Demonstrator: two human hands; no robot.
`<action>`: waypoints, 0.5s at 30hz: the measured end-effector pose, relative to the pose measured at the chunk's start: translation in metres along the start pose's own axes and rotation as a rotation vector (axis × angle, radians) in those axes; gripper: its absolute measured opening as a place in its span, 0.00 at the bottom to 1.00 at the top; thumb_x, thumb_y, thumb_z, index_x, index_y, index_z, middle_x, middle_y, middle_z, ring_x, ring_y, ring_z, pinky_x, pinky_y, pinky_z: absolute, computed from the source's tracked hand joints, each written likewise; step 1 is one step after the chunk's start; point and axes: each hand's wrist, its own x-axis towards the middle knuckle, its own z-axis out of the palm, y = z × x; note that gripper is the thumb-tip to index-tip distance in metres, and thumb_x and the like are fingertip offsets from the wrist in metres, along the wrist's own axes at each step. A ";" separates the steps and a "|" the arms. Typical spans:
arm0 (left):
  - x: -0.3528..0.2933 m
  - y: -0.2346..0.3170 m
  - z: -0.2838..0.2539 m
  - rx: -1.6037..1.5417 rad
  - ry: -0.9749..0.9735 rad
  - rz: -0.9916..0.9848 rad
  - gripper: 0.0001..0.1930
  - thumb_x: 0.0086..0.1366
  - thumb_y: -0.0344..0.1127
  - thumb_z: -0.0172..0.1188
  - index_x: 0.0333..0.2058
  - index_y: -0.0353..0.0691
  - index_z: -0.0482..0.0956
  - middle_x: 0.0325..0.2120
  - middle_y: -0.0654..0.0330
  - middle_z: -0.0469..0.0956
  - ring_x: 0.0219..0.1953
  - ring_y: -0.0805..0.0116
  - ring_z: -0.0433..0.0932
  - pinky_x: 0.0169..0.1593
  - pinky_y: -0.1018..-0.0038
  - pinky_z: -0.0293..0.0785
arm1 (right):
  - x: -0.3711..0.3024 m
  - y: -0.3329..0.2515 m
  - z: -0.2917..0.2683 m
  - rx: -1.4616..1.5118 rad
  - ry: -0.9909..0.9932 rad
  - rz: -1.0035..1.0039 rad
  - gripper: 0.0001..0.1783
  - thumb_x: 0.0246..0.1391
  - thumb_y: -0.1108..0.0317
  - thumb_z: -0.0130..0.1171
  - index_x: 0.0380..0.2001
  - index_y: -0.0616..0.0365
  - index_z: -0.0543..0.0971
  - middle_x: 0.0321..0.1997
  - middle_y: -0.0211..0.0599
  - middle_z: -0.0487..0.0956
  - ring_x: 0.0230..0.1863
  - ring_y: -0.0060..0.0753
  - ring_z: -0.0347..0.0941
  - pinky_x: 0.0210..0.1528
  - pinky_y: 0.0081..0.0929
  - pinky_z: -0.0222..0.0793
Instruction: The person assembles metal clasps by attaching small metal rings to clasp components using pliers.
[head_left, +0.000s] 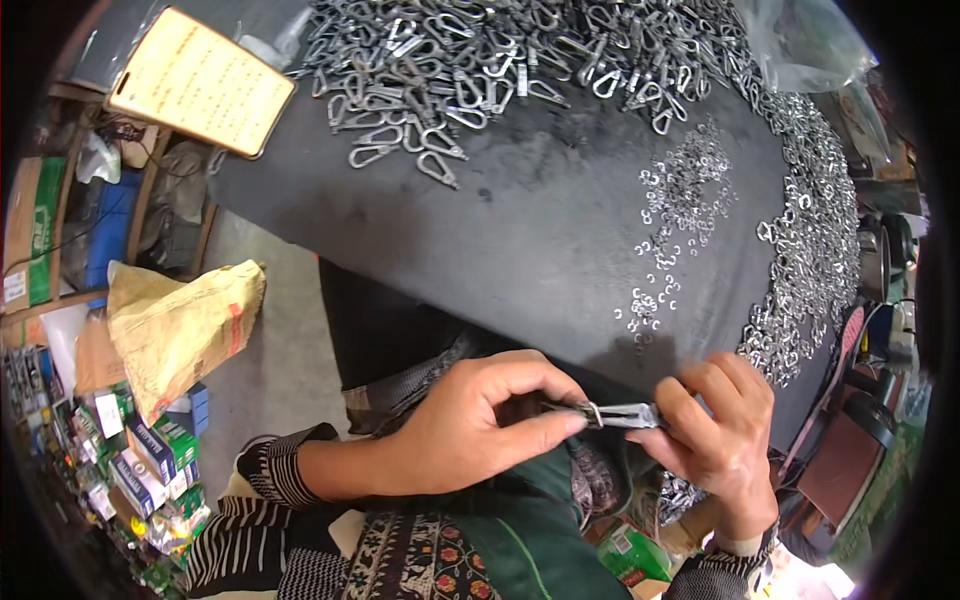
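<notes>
Fingers and thumb of the left hand (472, 420) pinch a small metal piece (594, 412) in the head view — it is partly hidden, so its exact form I cannot tell. The right hand (718, 420) has its fingers curled firmly round what look like pliers (628, 414), whose tips point left and meet the piece. Both hands work in front of the body, just off the near edge of the dark desk (470, 250).

Snap hooks (468, 92) lie heaped along the far side. Small open rings (690, 190) are strewn nearer the hands, right of the middle, and a long bank of metal parts (815, 250) follows the right edge. A lit phone (205, 85) rests at the far left corner — a clear bag (808, 45) at the far right. Left of the desk are a paper sack (185, 325) and, nearer, cartons (150, 465).
</notes>
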 end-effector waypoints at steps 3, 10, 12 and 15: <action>-0.006 0.022 -0.011 0.911 0.128 0.365 0.22 0.60 0.31 0.66 0.54 0.38 0.75 0.43 0.50 0.75 0.46 0.56 0.76 0.48 0.65 0.75 | -0.021 -0.010 0.001 0.020 -0.055 0.085 0.18 0.41 0.55 0.70 0.29 0.55 0.77 0.26 0.32 0.72 0.25 0.35 0.68 0.25 0.31 0.62; 0.062 0.072 -0.118 1.910 0.187 0.916 0.18 0.49 0.26 0.64 0.42 0.35 0.79 0.36 0.57 0.76 0.39 0.57 0.75 0.41 0.67 0.74 | -0.054 -0.020 -0.006 -0.088 -0.147 0.412 0.18 0.38 0.64 0.72 0.33 0.55 0.77 0.31 0.36 0.73 0.34 0.42 0.69 0.36 0.36 0.62; 0.067 0.071 -0.121 1.994 0.140 0.889 0.22 0.46 0.24 0.64 0.44 0.35 0.78 0.35 0.55 0.74 0.40 0.55 0.76 0.42 0.65 0.74 | -0.058 -0.006 -0.011 -0.060 -0.061 0.478 0.19 0.35 0.69 0.71 0.34 0.56 0.78 0.32 0.36 0.74 0.35 0.44 0.70 0.37 0.37 0.65; 0.067 0.075 -0.121 1.848 0.199 0.768 0.21 0.45 0.20 0.62 0.42 0.33 0.75 0.35 0.50 0.72 0.40 0.48 0.74 0.43 0.60 0.72 | -0.059 0.044 -0.010 -0.099 0.203 0.579 0.14 0.39 0.73 0.68 0.33 0.57 0.78 0.29 0.38 0.76 0.31 0.46 0.74 0.33 0.39 0.70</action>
